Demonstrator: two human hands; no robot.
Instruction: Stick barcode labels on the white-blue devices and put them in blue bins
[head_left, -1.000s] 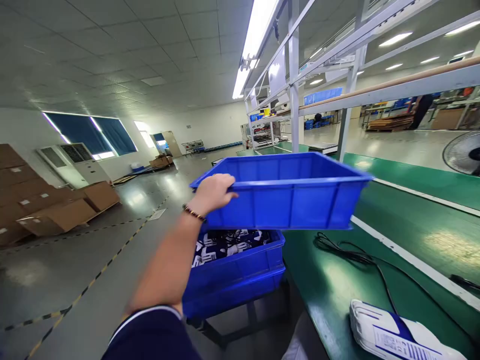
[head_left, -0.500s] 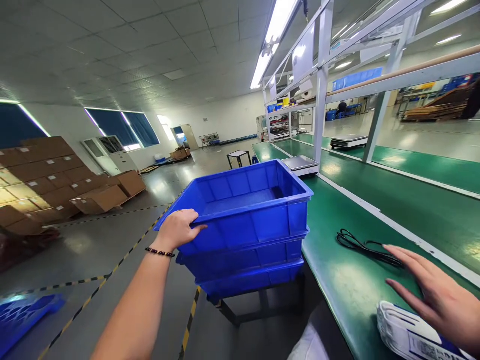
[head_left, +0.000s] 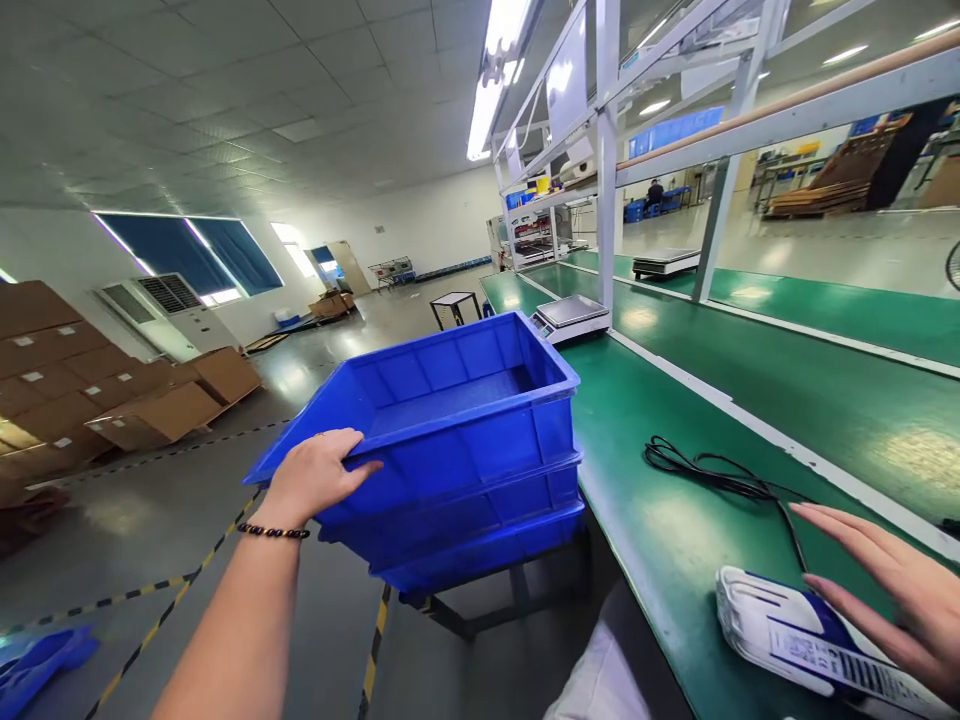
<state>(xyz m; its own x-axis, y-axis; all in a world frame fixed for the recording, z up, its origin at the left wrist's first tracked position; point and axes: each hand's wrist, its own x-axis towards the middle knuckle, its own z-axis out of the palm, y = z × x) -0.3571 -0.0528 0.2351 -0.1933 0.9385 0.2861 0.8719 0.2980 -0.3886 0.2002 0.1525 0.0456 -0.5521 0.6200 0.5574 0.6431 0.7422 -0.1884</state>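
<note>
The right hand [head_left: 892,590] and the packet [head_left: 795,630] beneath it run off the picture's edge.

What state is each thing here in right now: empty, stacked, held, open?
top bin: empty, stacked on two others, rim gripped by left hand
lower bins: nested beneath, contents hidden
right hand: open, fingers spread over pack
pack: lying flat at edge of bench
cable: loosely coiled on bench
scale: platform bare
</note>
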